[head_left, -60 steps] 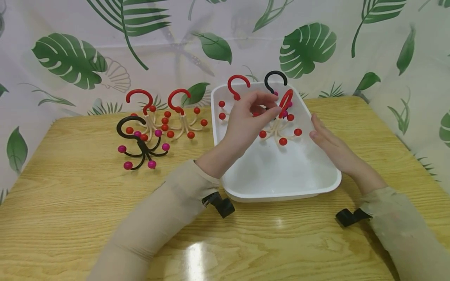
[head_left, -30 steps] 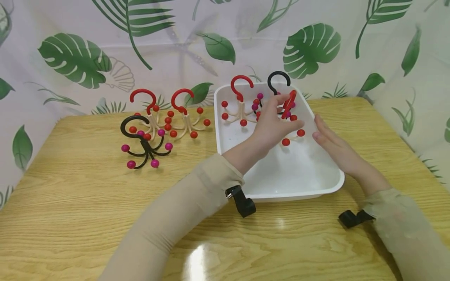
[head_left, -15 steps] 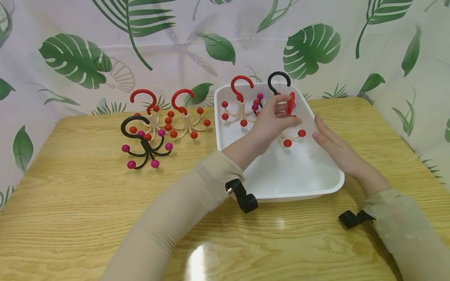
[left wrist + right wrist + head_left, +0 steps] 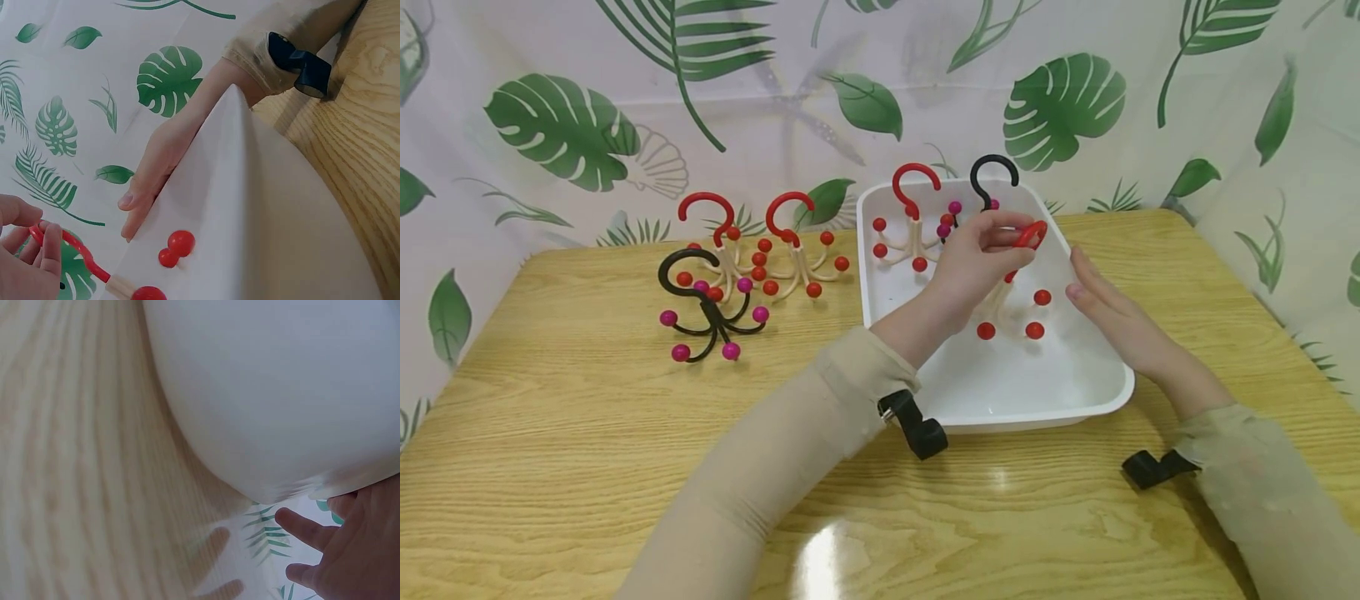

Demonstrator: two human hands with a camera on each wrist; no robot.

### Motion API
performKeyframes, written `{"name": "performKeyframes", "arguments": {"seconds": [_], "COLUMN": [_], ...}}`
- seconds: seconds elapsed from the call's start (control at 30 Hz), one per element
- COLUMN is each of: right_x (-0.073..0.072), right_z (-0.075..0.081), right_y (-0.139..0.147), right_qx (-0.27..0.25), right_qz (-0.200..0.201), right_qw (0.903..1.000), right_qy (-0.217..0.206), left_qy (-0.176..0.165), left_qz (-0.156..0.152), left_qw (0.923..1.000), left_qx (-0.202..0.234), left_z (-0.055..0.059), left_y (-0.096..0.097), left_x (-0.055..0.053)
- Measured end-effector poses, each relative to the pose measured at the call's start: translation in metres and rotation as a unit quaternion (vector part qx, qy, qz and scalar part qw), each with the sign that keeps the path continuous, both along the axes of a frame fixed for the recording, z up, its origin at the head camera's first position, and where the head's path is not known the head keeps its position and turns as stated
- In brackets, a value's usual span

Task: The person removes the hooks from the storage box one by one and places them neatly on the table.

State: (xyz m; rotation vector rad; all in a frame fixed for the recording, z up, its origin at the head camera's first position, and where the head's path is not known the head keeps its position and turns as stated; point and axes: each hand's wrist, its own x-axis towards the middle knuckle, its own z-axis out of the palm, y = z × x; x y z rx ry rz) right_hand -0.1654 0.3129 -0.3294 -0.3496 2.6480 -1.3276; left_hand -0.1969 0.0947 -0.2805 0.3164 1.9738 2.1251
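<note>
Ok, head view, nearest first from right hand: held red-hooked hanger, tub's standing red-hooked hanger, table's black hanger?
1. Held red-hooked hanger: in left hand.
2. Standing red-hooked hanger: white tub, far left part.
3. Black hanger: left, on the table.

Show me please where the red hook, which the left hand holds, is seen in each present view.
Head: right of centre, the red hook in the left hand, over the white tub.
Left wrist: near the lower left corner.
Right wrist: not in it.
Shared landmark: the white tub.
</note>
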Motion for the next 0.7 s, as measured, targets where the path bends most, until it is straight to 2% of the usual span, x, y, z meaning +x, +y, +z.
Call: {"name": "performKeyframes", "arguments": {"seconds": [0.17,0.3,0.57,0.7], "right_x": [0.0,0.0,-0.002,-0.002], "right_z": [0.001,0.0,-0.001,-0.002], "right_y": [0.0,0.0,0.001,0.001], "right_qx": [0.006,0.009,0.018,0.018], "right_qz": [-0.002,0.002,0.0,-0.002], "right_qw": [1.0,0.9999,0.9998,0.9998], "right_qy": [0.004,0.012,0.01,0.009], "left_qy": [0.028,0.059,0.122,0.136], "left_qz": [-0.006,-0.022,-0.049,-0.051], "left_qw": [0.9996,0.998,0.9909,0.9881], "left_qx": [-0.004,0.001,0.03,0.048], "left_z": [0.006,0.013,0.029,0.04], "left_y": [-0.004,-0.01,-0.026,-0.036], "left_x": [0.007,0.011,0.019,0.025]}}
